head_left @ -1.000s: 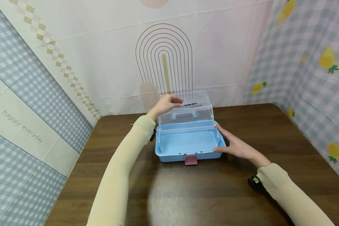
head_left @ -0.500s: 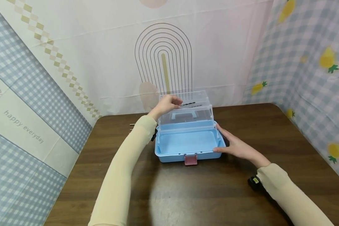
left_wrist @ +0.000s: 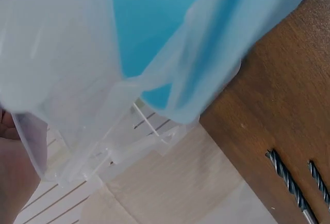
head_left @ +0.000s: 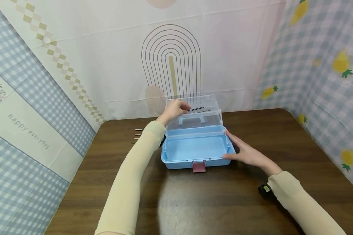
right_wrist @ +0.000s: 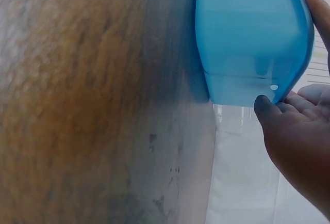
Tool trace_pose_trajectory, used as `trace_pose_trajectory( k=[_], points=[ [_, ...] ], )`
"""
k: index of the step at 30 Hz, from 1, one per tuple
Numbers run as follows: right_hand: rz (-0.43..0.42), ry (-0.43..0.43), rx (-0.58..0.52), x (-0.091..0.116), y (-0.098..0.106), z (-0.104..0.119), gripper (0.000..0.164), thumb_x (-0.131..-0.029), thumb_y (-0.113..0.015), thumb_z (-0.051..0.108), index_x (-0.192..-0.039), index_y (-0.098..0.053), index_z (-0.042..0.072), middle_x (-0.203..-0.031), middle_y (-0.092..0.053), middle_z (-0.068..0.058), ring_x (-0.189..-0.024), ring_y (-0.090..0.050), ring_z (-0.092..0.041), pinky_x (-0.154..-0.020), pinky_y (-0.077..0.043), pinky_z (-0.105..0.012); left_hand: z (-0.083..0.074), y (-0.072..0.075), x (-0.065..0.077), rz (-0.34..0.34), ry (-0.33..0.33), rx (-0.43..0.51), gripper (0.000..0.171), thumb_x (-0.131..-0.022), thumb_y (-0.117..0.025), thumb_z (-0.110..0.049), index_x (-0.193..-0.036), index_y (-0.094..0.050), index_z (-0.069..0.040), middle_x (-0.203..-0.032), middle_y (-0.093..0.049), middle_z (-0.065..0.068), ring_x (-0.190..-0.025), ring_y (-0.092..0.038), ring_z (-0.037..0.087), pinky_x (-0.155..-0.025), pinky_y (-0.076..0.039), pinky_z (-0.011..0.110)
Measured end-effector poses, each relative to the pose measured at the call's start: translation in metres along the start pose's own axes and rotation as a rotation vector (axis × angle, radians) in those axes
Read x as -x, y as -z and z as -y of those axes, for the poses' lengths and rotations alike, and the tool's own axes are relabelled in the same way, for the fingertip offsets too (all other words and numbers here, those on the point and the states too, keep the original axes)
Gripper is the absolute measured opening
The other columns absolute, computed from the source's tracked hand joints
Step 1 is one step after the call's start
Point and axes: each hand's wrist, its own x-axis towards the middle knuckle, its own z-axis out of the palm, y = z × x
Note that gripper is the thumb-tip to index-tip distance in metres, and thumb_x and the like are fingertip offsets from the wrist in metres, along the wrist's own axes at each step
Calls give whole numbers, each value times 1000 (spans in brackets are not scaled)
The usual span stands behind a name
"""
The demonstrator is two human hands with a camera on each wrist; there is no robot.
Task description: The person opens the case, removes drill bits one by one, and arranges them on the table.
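A light-blue toolbox [head_left: 198,163] with a raised clear tray [head_left: 214,106] stands unlidded on the table. At that tray, my left hand [head_left: 175,110] pinches the near end of a dark twist drill bit [head_left: 197,108]; its fingertips are partly hidden. A second drill bit [head_left: 205,111] lies beside it in the tray. My right hand [head_left: 244,150] grips the toolbox's right end, thumb at the front rim and fingers toward the back. The right wrist view has that hand [right_wrist: 299,126] against the blue end wall. Only part of the left hand [left_wrist: 13,170] shows in the left wrist view.
Several drill bits lie on the wooden table [head_left: 206,202] left of the toolbox, partly behind the left sleeve; two, a thicker bit [left_wrist: 289,180] and a thinner bit [left_wrist: 318,180], appear in the left wrist view. A red latch [head_left: 198,166] hangs at the front. A cloth backdrop [head_left: 229,58] rises behind.
My left forearm has shifted slightly right, uncovering more drill bits on the table. The left fingers stay at the tray; the right hand and toolbox keep their place.
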Motion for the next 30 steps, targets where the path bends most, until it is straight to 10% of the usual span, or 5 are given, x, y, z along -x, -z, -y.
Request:
trace_pose_trajectory(
  k=[30],
  points=[
    [2, 12, 6, 2, 0, 1, 107, -90, -77, 41, -164, -2, 22, -168, -3, -17, -151, -9, -44, -113, -17, -71, 1, 7, 6, -10, -4, 86, 25, -100, -60, 0, -123, -71, 1, -120, -70, 14, -110, -66, 25, -92, -54, 32]
  ],
)
